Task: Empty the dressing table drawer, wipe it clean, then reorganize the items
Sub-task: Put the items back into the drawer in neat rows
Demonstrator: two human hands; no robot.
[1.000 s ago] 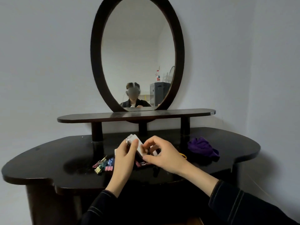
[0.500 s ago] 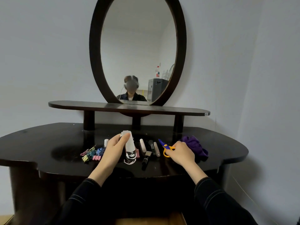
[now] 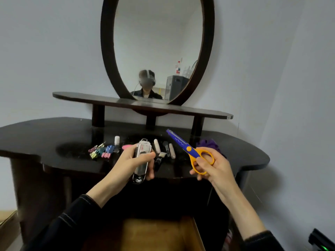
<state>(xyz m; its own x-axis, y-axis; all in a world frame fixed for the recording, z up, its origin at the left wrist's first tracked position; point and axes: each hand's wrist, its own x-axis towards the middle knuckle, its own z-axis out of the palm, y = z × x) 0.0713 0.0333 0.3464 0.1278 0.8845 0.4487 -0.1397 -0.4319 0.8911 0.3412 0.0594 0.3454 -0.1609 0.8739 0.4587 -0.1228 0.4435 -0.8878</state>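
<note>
My left hand (image 3: 130, 163) grips a long white case with a cartoon face at its lower end (image 3: 142, 160), held above the front edge of the black dressing table (image 3: 54, 142). My right hand (image 3: 212, 167) holds orange-handled scissors with blue blades (image 3: 188, 149), blades pointing up and left. On the tabletop lie coloured binder clips (image 3: 100, 152), a small white bottle (image 3: 117, 144), a pink item (image 3: 126, 147), several pens and tubes (image 3: 164, 151) and a purple cloth (image 3: 210, 144). The open wooden drawer (image 3: 159, 234) shows below, between my arms; its visible bottom is bare.
An oval mirror (image 3: 157, 48) stands on a raised shelf (image 3: 141, 105) at the back and reflects a person wearing a headset. White walls close in behind and on the right. A dark device with a green light (image 3: 320, 241) sits at the lower right.
My right hand took the scissors off the table and lifted them. My left hand drew the white case back toward me. The view tilted down and the open drawer came into sight.
</note>
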